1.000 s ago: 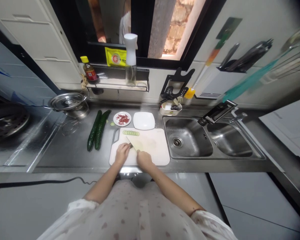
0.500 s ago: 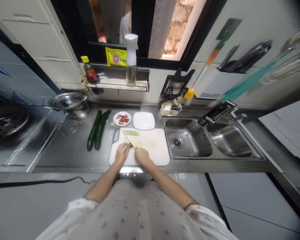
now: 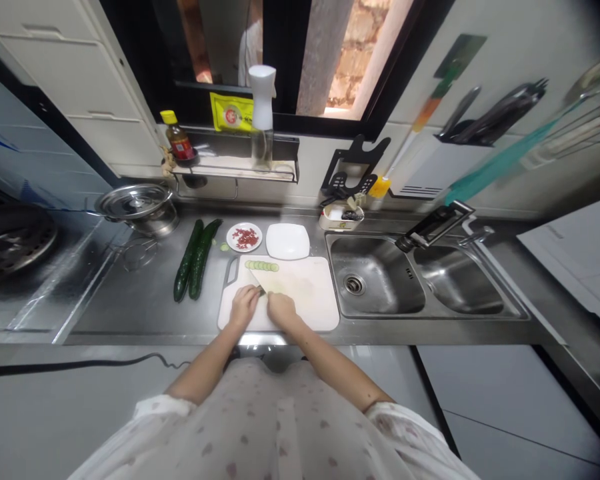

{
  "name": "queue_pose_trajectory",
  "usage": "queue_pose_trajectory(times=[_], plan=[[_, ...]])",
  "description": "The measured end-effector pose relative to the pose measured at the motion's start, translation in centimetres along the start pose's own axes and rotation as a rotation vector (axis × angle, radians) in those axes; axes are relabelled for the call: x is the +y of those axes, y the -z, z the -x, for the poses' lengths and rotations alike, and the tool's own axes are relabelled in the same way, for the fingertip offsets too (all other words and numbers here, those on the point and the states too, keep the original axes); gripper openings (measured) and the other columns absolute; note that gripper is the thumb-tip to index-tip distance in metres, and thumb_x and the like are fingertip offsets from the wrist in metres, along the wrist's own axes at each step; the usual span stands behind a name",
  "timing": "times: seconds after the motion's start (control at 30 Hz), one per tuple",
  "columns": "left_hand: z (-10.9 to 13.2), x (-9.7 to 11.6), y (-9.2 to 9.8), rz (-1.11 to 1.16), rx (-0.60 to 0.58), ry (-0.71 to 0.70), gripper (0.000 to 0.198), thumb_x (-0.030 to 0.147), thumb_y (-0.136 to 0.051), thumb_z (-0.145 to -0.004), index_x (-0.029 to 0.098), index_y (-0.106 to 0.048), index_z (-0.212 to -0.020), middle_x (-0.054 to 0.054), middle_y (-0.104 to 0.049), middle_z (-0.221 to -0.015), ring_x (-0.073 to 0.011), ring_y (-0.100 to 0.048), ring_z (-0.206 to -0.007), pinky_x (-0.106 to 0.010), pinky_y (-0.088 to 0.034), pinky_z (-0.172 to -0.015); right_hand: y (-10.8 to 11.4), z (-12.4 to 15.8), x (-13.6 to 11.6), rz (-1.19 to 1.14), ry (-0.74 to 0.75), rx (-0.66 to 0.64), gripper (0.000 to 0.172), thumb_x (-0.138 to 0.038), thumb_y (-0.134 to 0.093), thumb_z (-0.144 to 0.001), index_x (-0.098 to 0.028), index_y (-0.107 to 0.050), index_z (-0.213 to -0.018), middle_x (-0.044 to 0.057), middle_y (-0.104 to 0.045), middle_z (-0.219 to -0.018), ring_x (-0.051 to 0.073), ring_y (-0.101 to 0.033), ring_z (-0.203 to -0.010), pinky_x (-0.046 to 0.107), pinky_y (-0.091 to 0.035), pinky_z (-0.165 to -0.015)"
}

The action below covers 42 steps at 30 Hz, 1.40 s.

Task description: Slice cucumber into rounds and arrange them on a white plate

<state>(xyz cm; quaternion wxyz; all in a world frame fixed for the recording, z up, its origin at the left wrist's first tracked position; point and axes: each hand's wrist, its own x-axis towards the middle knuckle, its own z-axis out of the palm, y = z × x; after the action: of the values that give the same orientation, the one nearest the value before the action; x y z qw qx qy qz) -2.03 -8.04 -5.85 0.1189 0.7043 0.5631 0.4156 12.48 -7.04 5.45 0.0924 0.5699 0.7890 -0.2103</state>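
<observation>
On the white cutting board [image 3: 313, 293], my right hand [image 3: 281, 310] is closed around a knife [image 3: 258, 280], its blade pointing away and to the left. Just left of it, the fingertips of my left hand [image 3: 245, 306] press on a small cucumber piece [image 3: 262, 291] beside the blade; most of the piece is hidden. A row of overlapping cucumber slices [image 3: 262, 266] lies along the board's far side. Two whole cucumbers [image 3: 188, 261] rest side by side on the counter to the left.
Behind the board stand a small plate [image 3: 231, 245] of chopped red bits and a white dish [image 3: 287, 241]. A lidded steel pot [image 3: 139, 207] is at the back left. To the right is a double sink [image 3: 380, 273]. Bottles stand on a wall rack [image 3: 230, 171].
My right hand has shifted slightly left, with the knife, closer to my left hand. The left hand, slices and other things look unmoved.
</observation>
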Motion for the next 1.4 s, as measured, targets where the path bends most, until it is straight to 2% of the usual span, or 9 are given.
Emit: queue_pose_trajectory(times=[0.2,0.53,0.97,1.4], plan=[[0.1,-0.1,-0.2,0.000,0.014,0.006,0.022,0.025,-0.048,-0.092,0.022,-0.068,-0.102,-0.007,-0.067,-0.100,-0.0193,-0.059,-0.096,-0.035,-0.049,-0.086,-0.1,-0.7,-0.2,-0.003,-0.001,-0.007,0.034,-0.008,-0.035,-0.090,-0.012,-0.060,-0.112,0.015,-0.069,-0.103,0.021,-0.064,-0.100,0.029,-0.047,-0.080],[0.1,-0.1,-0.1,0.003,0.009,0.013,0.022,0.024,-0.049,-0.092,0.022,-0.068,-0.102,-0.007,-0.067,-0.102,-0.0194,-0.059,-0.097,-0.035,-0.049,-0.087,-1.0,0.5,1.0,0.033,-0.013,-0.048,0.031,-0.007,-0.037,-0.088,-0.014,-0.060,-0.108,0.013,-0.069,-0.101,0.021,-0.065,-0.097,0.029,-0.047,-0.078],[0.1,-0.2,-0.2,-0.007,0.009,0.010,0.022,0.025,-0.048,-0.092,0.021,-0.068,-0.103,-0.007,-0.067,-0.101,-0.0195,-0.059,-0.096,-0.035,-0.049,-0.086,0.0,-0.7,0.1,-0.009,-0.013,-0.036,0.034,-0.008,-0.035,-0.090,-0.012,-0.061,-0.111,0.015,-0.069,-0.104,0.021,-0.064,-0.101,0.028,-0.046,-0.080],[0.1,-0.1,-0.2,0.013,0.005,0.022,0.021,0.025,-0.048,-0.093,0.021,-0.067,-0.101,-0.007,-0.067,-0.100,-0.0192,-0.059,-0.095,-0.035,-0.049,-0.087,-0.9,1.2,1.3,0.046,-0.026,-0.071,0.031,-0.007,-0.037,-0.088,-0.013,-0.061,-0.106,0.014,-0.069,-0.101,0.022,-0.065,-0.096,0.030,-0.047,-0.077]])
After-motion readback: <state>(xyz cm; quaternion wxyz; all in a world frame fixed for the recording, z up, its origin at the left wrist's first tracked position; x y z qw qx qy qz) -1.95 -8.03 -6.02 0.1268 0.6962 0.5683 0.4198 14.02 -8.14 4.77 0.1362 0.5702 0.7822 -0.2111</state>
